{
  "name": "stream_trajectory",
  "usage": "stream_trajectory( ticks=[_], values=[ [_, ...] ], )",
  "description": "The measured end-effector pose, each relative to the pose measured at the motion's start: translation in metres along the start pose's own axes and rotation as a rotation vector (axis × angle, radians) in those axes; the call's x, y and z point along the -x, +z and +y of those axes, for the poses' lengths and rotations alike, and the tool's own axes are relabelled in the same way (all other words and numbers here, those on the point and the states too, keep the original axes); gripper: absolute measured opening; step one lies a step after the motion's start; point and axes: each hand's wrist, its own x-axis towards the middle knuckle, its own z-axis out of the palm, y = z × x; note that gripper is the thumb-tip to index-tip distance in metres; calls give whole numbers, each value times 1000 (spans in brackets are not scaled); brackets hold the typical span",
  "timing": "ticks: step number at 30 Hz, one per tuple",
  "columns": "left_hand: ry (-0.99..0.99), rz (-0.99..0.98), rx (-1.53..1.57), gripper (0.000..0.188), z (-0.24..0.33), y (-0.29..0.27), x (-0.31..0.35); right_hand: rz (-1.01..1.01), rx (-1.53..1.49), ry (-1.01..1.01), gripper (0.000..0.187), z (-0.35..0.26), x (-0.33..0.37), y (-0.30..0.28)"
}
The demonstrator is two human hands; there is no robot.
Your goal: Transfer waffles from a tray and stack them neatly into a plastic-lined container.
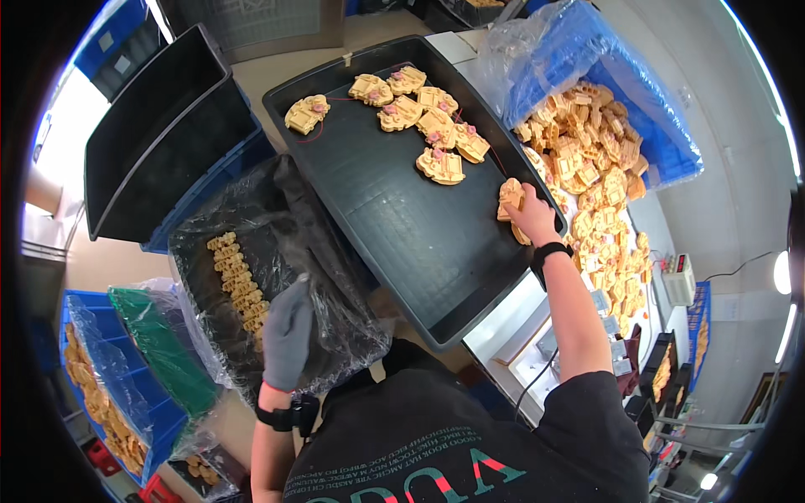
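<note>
I am seeing the right hand [537, 218] grasping a tan plastic part [509, 194]. The gloved left hand [288, 327] is reaching beside smaller tan pieces [236, 277]; its grip I cannot tell.

Bounded at right by a smooth pale grey wall [725, 218]. Lit at far right by 2 slim white strip lights [786, 333] and 1 rounded white lamp [782, 273]. Flooded at far left by white glare [71, 134], too bright to trace. Laid with a plain beige floor [126, 264]. Furnished at right with a flat white surface [503, 323], at top with a grey framed panel [268, 23].
</note>
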Motion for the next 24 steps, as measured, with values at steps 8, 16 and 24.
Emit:
stream_trajectory(
  ticks=[8, 16, 24],
  values=[
    [-305, -238, 615, 56, 71, 98, -23, -355, -650, -338, 55, -108, 51, -59],
    [-540, -103, 1254, 45, 55, 76, -7, -370, -1060, -675, 33, -169, 64, -97],
    [-531, 61, 1220, 53, 75, 43, 39, 60, -233, -505, 61, -105, -82, 53]
  ],
)
